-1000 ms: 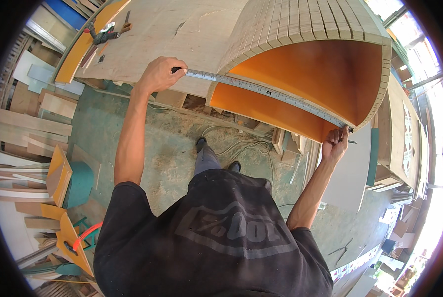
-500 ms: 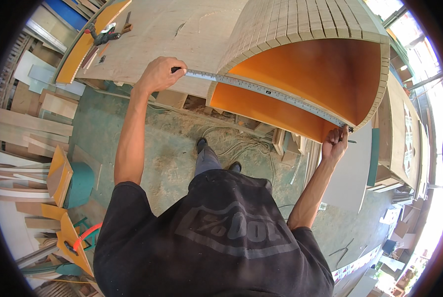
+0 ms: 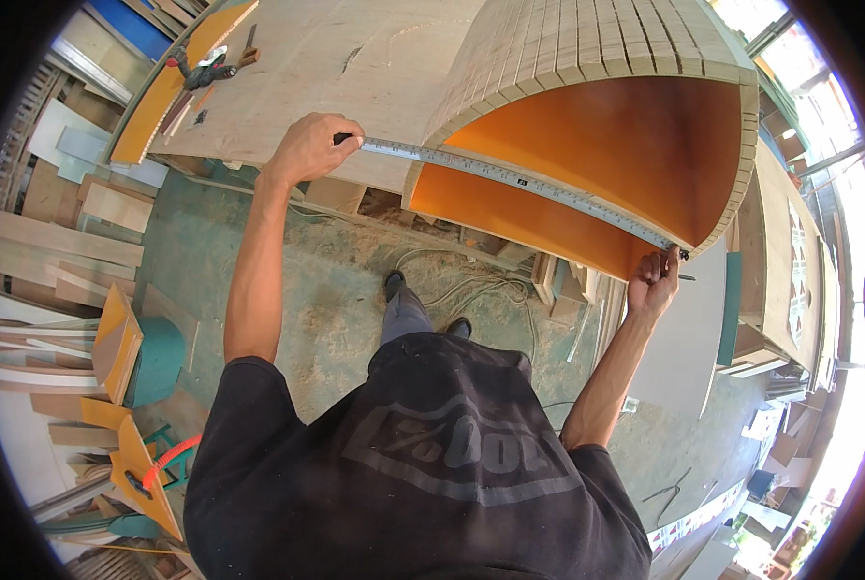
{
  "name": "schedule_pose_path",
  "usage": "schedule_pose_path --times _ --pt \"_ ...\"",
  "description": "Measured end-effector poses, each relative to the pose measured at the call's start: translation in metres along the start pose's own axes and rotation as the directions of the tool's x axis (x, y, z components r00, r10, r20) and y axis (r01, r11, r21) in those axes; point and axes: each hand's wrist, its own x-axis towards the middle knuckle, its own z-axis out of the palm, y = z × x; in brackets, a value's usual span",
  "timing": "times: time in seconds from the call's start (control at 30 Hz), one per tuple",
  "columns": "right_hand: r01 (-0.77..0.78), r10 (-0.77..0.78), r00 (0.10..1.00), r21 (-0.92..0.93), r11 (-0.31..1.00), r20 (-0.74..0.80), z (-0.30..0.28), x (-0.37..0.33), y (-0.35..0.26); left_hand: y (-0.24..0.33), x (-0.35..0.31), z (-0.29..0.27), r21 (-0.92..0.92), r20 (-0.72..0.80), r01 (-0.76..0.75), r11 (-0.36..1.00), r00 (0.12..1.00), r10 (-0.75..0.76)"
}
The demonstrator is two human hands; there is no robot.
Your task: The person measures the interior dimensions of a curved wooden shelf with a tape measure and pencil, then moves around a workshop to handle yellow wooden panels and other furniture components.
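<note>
A tape measure's pale blade (image 3: 539, 184) is stretched across the front of a curved wooden cabinet (image 3: 587, 77) with slotted plywood on its outside and orange faces inside. My left hand (image 3: 314, 145) is closed around the dark part at the blade's left end, over the workbench. My right hand (image 3: 654, 281) pinches the blade's other end at the cabinet's lower right corner. A thin dark stick, perhaps a pencil (image 3: 688, 277), pokes out past the right fingers. Below the blade runs a shallow orange-lined compartment (image 3: 519, 217).
A plywood workbench (image 3: 297, 58) carries a power drill (image 3: 200, 71) and an orange board (image 3: 147, 116) at the far left. Wood offcuts (image 3: 60, 242) pile along the left. Cables (image 3: 471, 280) lie on the dusty floor (image 3: 326, 261). A wooden cabinet (image 3: 780, 261) stands at right.
</note>
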Motion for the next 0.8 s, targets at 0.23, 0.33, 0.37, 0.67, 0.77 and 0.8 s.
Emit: schedule_pose_path --times 0.23,0.33,0.37,0.67,0.77,0.8 --pt "-0.002 0.002 1.0 -0.018 1.0 0.02 -0.0059 0.0015 -0.0003 0.0037 -0.0015 -0.0018 -0.01 -0.02 -0.002 1.0 1.0 0.002" --pt "-0.01 0.01 0.999 -0.004 1.0 0.049 -0.0091 0.0027 0.0 0.0053 -0.0016 -0.004 -0.007 0.003 0.02 1.0 1.0 -0.02" --pt "-0.01 0.01 0.998 0.003 1.0 0.059 -0.0095 0.0031 0.0002 0.0053 -0.0013 -0.0043 0.01 0.001 0.013 1.0 1.0 -0.013" --pt "0.059 -0.075 0.976 -0.084 0.995 -0.205 -0.0092 0.0036 0.0033 0.0012 -0.0026 -0.002 -0.023 0.005 -0.078 0.997 0.997 0.079" --pt "0.047 -0.047 0.999 -0.011 0.999 -0.021 -0.0096 0.0039 0.0034 0.0063 -0.0006 -0.0001 -0.048 -0.057 -0.14 0.989 0.989 0.137" --pt "0.032 -0.032 0.999 0.02 0.999 -0.03 -0.009 0.0031 0.0037 0.008 -0.0003 -0.0005 -0.06 -0.049 -0.115 0.992 0.992 0.112"
